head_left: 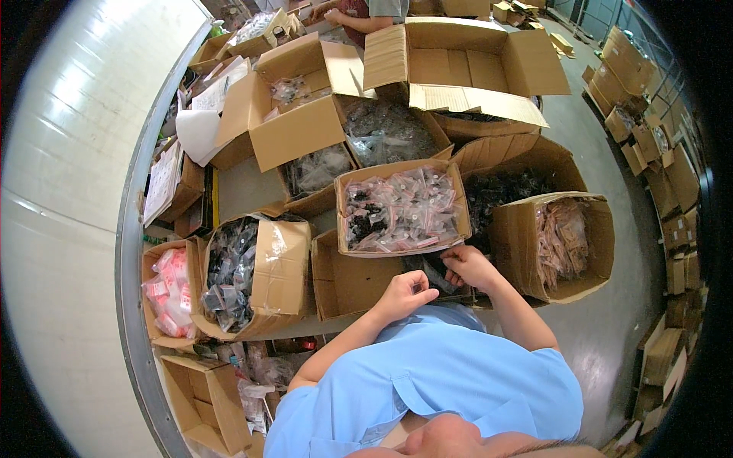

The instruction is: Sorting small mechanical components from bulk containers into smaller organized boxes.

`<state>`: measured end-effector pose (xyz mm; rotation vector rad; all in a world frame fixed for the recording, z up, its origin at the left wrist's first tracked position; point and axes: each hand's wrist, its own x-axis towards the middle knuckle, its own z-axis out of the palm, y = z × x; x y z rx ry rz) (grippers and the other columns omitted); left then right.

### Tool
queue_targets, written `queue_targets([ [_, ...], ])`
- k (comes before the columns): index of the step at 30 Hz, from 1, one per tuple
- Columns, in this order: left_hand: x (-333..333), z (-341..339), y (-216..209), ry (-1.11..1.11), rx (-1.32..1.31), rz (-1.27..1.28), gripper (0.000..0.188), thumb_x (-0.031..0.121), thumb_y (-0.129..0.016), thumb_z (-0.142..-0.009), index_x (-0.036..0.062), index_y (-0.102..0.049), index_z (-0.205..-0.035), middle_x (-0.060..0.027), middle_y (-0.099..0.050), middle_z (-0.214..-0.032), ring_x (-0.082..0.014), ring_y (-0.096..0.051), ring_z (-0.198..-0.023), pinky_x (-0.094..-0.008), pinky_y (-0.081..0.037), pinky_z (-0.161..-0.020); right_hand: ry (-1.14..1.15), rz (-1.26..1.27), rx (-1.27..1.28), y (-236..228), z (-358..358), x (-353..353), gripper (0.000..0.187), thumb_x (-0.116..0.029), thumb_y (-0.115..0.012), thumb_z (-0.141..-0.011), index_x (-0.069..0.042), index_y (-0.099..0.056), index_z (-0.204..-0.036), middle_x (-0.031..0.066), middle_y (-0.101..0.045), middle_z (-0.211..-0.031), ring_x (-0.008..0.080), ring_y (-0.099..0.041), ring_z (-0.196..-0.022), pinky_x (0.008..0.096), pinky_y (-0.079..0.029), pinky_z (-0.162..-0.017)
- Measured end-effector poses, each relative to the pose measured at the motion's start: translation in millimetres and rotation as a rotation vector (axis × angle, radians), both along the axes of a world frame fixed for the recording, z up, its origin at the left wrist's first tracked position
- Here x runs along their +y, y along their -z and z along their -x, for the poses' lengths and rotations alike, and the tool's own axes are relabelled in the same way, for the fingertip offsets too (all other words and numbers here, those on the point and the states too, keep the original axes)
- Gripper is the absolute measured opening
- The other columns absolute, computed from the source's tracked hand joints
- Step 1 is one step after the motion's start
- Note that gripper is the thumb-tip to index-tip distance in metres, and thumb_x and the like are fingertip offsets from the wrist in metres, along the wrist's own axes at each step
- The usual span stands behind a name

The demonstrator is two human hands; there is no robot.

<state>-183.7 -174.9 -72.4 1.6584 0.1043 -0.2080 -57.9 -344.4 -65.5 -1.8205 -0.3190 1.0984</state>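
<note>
My left hand [407,296] is closed in front of my chest, thumb against curled fingers; a dark spot shows between them, too small to name. To its right, my right hand [469,267] points down with its fingertips pinched together over dark material [434,269] in a low carton. What the fingertips hold is hidden. Just beyond both hands sits a shallow cardboard box [345,243] full of small clear zip bags [408,206] with red strips, several with black parts inside. Left of my hands, an open carton [336,286] shows its bare inner wall.
On the right stands a carton [513,240] of pinkish-brown bagged pieces [563,243]. Left are cartons of dark bagged parts [231,259] and red-white packets [169,290]. Larger open boxes [298,137] stand beyond. A person [366,15] works at the far side. Stacked cartons [630,65] line the right.
</note>
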Motion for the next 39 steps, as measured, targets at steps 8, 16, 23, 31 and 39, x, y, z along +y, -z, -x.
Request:
queue_targets([
  [8, 1.0, -1.1, 3.5, 0.000, -0.005, -0.040, 0.028, 0.023, -0.071, -0.079, 0.0037, -0.052, -0.071, 0.0022, -0.049, -0.065, -0.0065, -0.043, -0.063, -0.0230, -0.037, -0.057, 0.102, -0.068, 0.167, -6.2, 2.8, 1.0, 0.030, -0.021, -0.046, -0.094, 0.004, -0.057, -0.106, 0.0096, -0.062, -0.080, 0.0143, -0.059, -0.067, 0.0278, -0.050, -0.059],
  [16, 0.4, -2.7, 12.1, 0.005, 0.096, -0.032, 0.021, 0.015, -0.073, -0.076, 0.0014, -0.057, -0.079, 0.0013, -0.055, -0.071, -0.0078, -0.048, -0.068, -0.0238, -0.041, -0.061, -0.169, -0.345, -0.049, -48.0, 20.4, 14.6, 0.018, -0.006, -0.054, -0.083, 0.003, -0.063, -0.096, 0.0103, -0.065, -0.088, 0.0151, -0.062, -0.082, 0.0277, -0.050, -0.074],
  [23, 0.7, -1.0, 11.3, 0.019, 0.091, 0.203, 0.023, 0.003, -0.067, -0.074, -0.0017, -0.062, -0.096, -0.0065, -0.064, -0.091, -0.0148, -0.058, -0.087, -0.0289, -0.048, -0.076, -0.510, -0.124, -0.930, -69.8, 43.7, 31.8, 0.015, -0.006, -0.057, -0.075, -0.001, -0.062, -0.088, 0.0153, -0.063, -0.090, 0.0325, -0.062, -0.083, 0.0385, -0.051, -0.073],
  [31, 1.4, -1.5, 9.3, -0.020, -0.089, 0.261, 0.022, 0.011, -0.071, -0.076, -0.0018, -0.061, -0.091, -0.0053, -0.063, -0.091, -0.0120, -0.057, -0.086, -0.0286, -0.049, -0.073, -0.553, -0.139, -0.938, -80.7, 45.9, 35.0, 0.016, -0.006, -0.057, -0.074, -0.003, -0.061, -0.090, 0.0144, -0.062, -0.091, 0.0329, -0.062, -0.082, 0.0389, -0.051, -0.072],
  [39, 14.2, 0.1, -25.6, 0.193, 0.080, 0.370, 0.048, 0.010, -0.080, -0.067, 0.0010, -0.055, -0.108, -0.0034, -0.060, -0.099, -0.0120, -0.055, -0.094, -0.0272, -0.045, -0.084, -0.610, -0.357, -0.992, -86.6, 28.9, 28.5, 0.010, -0.011, -0.064, -0.070, -0.005, -0.066, -0.078, 0.0115, -0.056, -0.099, 0.0290, -0.051, -0.098, 0.0355, -0.044, -0.086],
])
